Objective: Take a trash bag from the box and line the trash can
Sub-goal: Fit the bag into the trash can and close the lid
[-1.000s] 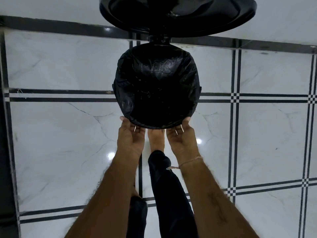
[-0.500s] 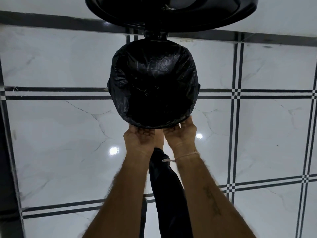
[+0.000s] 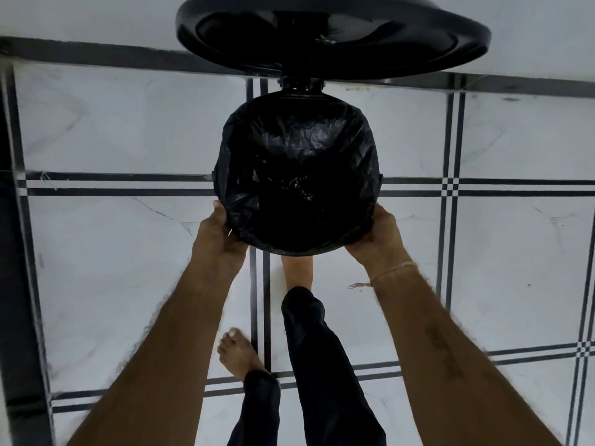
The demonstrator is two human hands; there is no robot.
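A round trash can stands on the floor below me, its mouth covered by a crinkled black trash bag [image 3: 299, 169] that sinks into it and folds over the rim. The can's black lid [image 3: 335, 37] is swung up behind it. My left hand [image 3: 219, 235] grips the bag-covered rim at the near left. My right hand [image 3: 378, 235] grips it at the near right. The can's own wall is hidden under the bag. No box of bags is in view.
White marble floor tiles [image 3: 112, 268] with black stripe lines surround the can. My right foot [image 3: 294, 270] is at the can's base and my left foot [image 3: 240, 355] is further back. A dark strip [image 3: 16, 284] runs down the left edge.
Both hands have slid apart along the near rim, from close together at the front to the left and right sides. The view has drawn back, showing my left foot.
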